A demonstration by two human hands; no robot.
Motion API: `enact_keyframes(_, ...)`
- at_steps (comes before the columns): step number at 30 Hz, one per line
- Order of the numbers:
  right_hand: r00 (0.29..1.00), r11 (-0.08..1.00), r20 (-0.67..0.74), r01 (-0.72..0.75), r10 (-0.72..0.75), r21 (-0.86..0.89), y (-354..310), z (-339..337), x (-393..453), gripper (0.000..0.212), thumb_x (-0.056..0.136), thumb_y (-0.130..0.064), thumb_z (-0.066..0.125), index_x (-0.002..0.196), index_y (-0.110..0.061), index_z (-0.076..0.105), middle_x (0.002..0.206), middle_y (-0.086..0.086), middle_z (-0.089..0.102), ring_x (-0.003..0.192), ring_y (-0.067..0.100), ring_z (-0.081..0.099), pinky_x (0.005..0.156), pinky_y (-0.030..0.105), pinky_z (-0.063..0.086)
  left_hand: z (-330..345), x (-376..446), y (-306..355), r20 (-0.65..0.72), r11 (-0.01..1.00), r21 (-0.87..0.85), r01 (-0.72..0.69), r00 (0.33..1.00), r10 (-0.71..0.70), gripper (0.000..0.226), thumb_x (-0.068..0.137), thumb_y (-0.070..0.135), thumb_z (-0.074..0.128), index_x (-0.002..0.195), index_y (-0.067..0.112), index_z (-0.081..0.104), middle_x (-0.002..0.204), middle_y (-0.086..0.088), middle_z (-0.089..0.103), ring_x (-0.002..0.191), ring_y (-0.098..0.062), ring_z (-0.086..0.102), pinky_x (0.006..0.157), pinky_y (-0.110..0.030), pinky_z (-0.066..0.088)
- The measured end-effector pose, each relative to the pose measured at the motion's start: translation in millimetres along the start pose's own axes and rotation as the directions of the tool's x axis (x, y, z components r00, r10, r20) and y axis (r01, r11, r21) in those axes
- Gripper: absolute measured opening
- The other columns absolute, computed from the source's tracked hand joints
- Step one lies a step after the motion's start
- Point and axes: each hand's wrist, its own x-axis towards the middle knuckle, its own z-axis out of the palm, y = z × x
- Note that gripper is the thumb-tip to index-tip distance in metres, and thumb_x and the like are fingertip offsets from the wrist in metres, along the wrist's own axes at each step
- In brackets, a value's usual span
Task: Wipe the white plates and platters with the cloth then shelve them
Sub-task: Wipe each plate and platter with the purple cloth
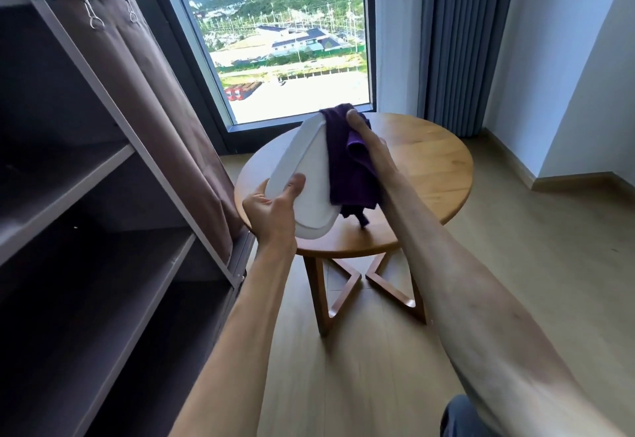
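Brown shelves stand left. The left hand grips the near end of a tilted white platter above the round bench; the right hand presses a purple cloth against it.

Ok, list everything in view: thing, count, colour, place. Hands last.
platter: one, white, held tilted above the table
cloth: one, purple, draped over the platter's right side
round table: one, wooden, below the window
fabric shelf unit: one, brown-grey, left, front rolled up
window: one, dark frame, behind the table
curtain: one, grey-blue, right of the window
left hand: one, grips the platter's near edge
right hand: one, presses the cloth to the platter
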Motion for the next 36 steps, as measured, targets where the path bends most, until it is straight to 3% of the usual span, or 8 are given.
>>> enact_keyframes(3,0.996,0.934,0.084,-0.034,0.004,0.355,11.0,5.2,-10.1,0.067,0.095,-0.043,0.065,0.141,0.004,0.051,0.14,0.032,0.052,0.119,0.042,0.054,0.115,0.061,0.036,3.6,0.7,-2.3,-0.063,0.982,-0.172,0.077,0.994,-0.089,0.017,0.084,0.026,0.084,0.09,0.034,0.07,0.091,0.006,0.073,0.093,-0.023,0.071,0.07,-0.033,0.063)
enact_keyframes(10,0.999,0.918,0.019,-0.046,0.042,0.394,47.5,34.0,-44.3,0.047,0.09,-0.028,0.072,0.126,0.0,0.063,0.113,0.019,0.069,0.101,0.033,0.066,0.1,0.047,0.054,21.4,18.9,8.6,-0.172,0.913,-0.348,0.213,0.943,-0.285,0.027,0.082,0.026,0.086,0.095,0.028,0.062,0.1,0.0,0.069,0.096,-0.026,0.07,0.071,-0.034,0.063)
enact_keyframes(15,0.943,0.919,0.036,0.33,-0.331,-0.214,38.2,14.5,-41.5,0.02,0.091,-0.014,0.071,0.111,-0.012,0.068,0.102,0.003,0.073,0.093,0.017,0.071,0.082,0.03,0.058,4.7,20.7,4.0,-0.011,0.95,0.311,-0.018,1.0,0.023,0.074,0.089,0.032,0.075,0.149,0.028,0.033,0.122,-0.001,0.055,0.104,-0.016,0.059,0.079,-0.031,0.056)
enact_keyframes(23,0.787,0.37,0.573,0.614,-0.227,-0.697,-14.8,20.4,-43.0,0.014,0.088,-0.011,0.07,0.101,-0.005,0.071,0.085,0.008,0.07,0.077,0.023,0.065,0.076,0.045,0.055,-22.9,41.4,49.1,0.398,0.607,-0.429,0.669,0.743,-0.538,0.109,0.053,0.074,0.083,0.136,0.014,0.044,0.135,-0.024,0.058,0.118,-0.054,0.06,0.098,-0.077,0.043)
enact_keyframes(26,0.778,0.474,0.588,0.612,-0.219,-0.633,-17.9,20.4,-51.1,0.015,0.088,-0.008,0.067,0.103,-0.005,0.067,0.085,0.007,0.069,0.075,0.019,0.064,0.072,0.036,0.055,-30.4,46.1,50.8,0.315,0.618,-0.435,0.655,0.753,-0.577,0.057,0.076,0.033,0.076,0.121,0.008,0.051,0.104,-0.018,0.07,0.081,-0.038,0.075,0.076,-0.053,0.061)
enact_keyframes(29,0.868,0.685,0.35,0.494,-0.353,-0.535,-14.0,31.8,-55.3,0.042,0.081,-0.006,0.063,0.119,-0.018,0.051,0.092,0.008,0.069,0.08,0.022,0.067,0.071,0.034,0.058,-23.6,31.7,40.2,0.341,0.508,-0.552,0.661,0.735,-0.586,0.064,0.069,0.012,0.051,0.133,0.006,0.051,0.125,-0.023,0.065,0.104,-0.044,0.069,0.093,-0.058,0.056)
enact_keyframes(33,0.93,0.879,-0.028,0.337,-0.367,-0.337,-22.7,53.8,-44.8,0.048,0.086,-0.014,0.06,0.128,-0.031,0.045,0.108,0.003,0.065,0.093,0.018,0.068,0.086,0.038,0.057,-13.3,8.8,31.2,0.333,0.553,-0.555,0.622,0.775,-0.537,0.067,0.075,0.018,0.056,0.142,0.012,0.054,0.131,-0.018,0.067,0.118,-0.041,0.065,0.101,-0.051,0.053)
enact_keyframes(36,0.939,0.822,0.081,0.333,-0.335,-0.461,-23.6,74.3,-38.1,0.042,0.09,-0.037,0.056,0.131,-0.043,0.054,0.124,-0.003,0.059,0.111,0.015,0.059,0.104,0.039,0.047,-1.9,-2.2,24.1,0.321,0.65,-0.513,0.562,0.827,-0.462,0.046,0.097,0.047,0.053,0.133,0.021,0.063,0.127,-0.012,0.072,0.118,-0.037,0.067,0.104,-0.05,0.052)
